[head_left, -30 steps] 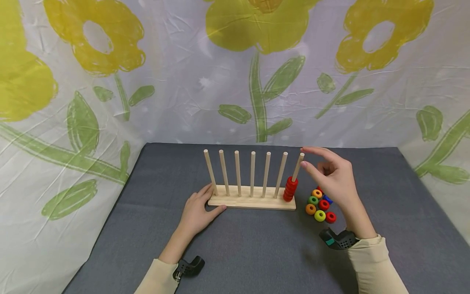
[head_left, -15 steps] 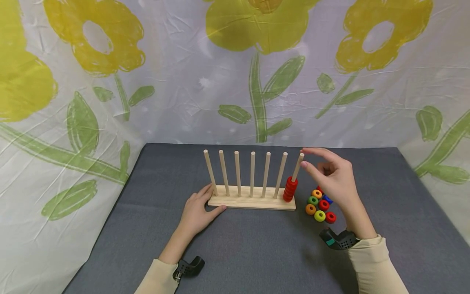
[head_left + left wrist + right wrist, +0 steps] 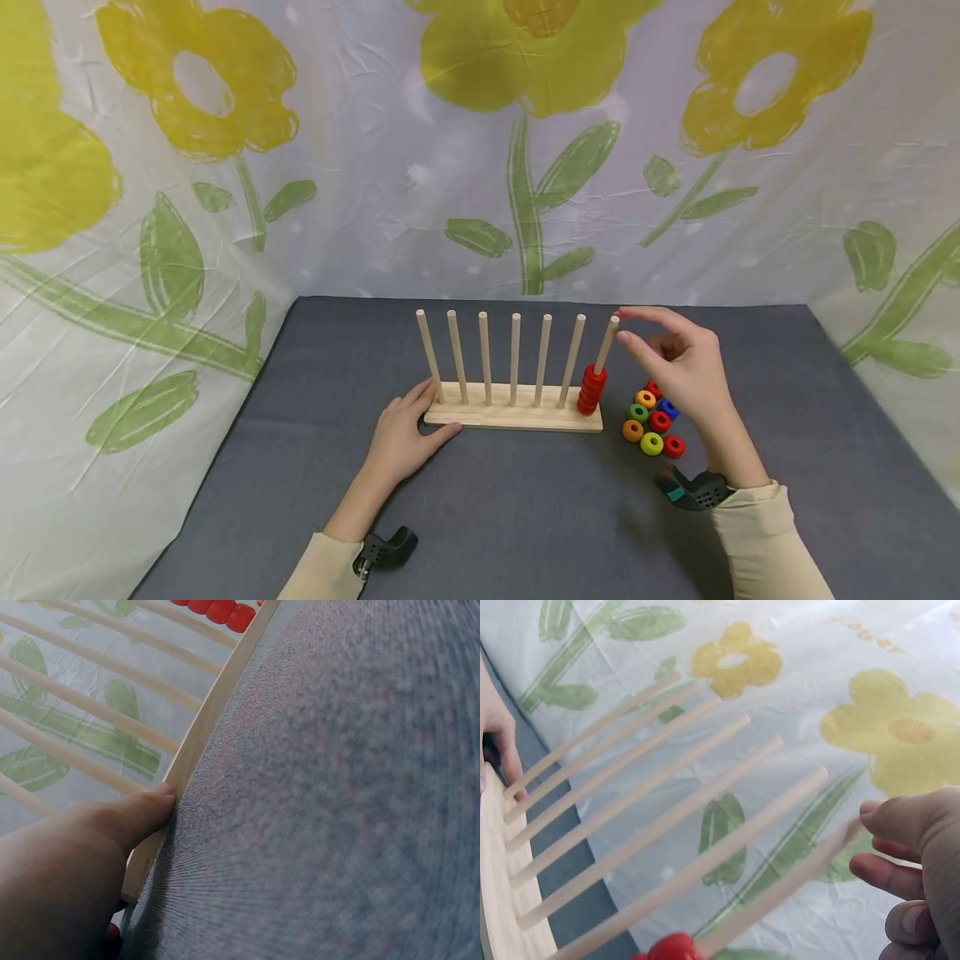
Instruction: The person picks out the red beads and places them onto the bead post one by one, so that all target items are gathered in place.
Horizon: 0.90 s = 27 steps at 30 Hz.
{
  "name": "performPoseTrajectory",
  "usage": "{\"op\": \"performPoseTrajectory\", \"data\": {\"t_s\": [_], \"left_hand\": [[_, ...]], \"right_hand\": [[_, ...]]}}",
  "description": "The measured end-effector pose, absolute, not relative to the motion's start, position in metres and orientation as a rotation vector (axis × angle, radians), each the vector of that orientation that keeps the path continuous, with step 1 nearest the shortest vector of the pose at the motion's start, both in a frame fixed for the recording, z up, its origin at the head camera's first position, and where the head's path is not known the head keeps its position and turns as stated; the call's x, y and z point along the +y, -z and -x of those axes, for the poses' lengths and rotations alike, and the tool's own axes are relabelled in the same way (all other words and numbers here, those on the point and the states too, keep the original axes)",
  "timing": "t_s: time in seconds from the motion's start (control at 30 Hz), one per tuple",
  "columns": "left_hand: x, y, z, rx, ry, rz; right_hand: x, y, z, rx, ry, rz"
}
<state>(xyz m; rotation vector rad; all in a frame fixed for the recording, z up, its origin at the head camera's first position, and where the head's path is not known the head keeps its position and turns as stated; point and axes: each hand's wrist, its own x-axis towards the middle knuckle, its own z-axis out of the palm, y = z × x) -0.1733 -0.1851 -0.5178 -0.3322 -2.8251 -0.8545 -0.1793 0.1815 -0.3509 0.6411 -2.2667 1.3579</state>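
A wooden peg stand (image 3: 517, 418) with a row of several upright pegs sits on the grey cloth. My left hand (image 3: 405, 433) grips the stand's left end, its thumb (image 3: 154, 806) lying along the front edge of the base. Several red beads (image 3: 591, 390) are stacked low on the rightmost peg (image 3: 607, 343). At the top of that peg is my right hand (image 3: 682, 362), thumb and index finger parted around the tip with no bead between them. In the right wrist view the thumb (image 3: 892, 817) is at the peg's end; whether it touches is unclear.
Loose beads lie in a cluster right of the stand, below my right hand: a lime one (image 3: 652, 444), a green one (image 3: 637, 413), a blue one (image 3: 669, 408), with red and orange ones. Behind the table hangs a flower-printed sheet (image 3: 360, 208).
The head view has tilted slightly, so the scene sits a little lower. Both hands, the stand and the beads keep their places.
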Motion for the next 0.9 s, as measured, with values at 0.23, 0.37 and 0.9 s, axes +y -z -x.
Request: {"op": "performPoseTrajectory", "data": {"t_s": [0.23, 0.37, 0.9], "left_hand": [[-0.184, 0.517, 0.172, -2.825, 0.849, 0.33], [-0.184, 0.517, 0.173, -2.833, 0.846, 0.329], [-0.185, 0.519, 0.175, -2.835, 0.832, 0.329]], "right_hand": [[0.204, 0.366, 0.18, -2.314, -1.377, -0.574], [0.223, 0.381, 0.179, -2.364, -1.383, -0.483], [0.291, 0.492, 0.211, -2.481, -1.426, -0.108]]}}
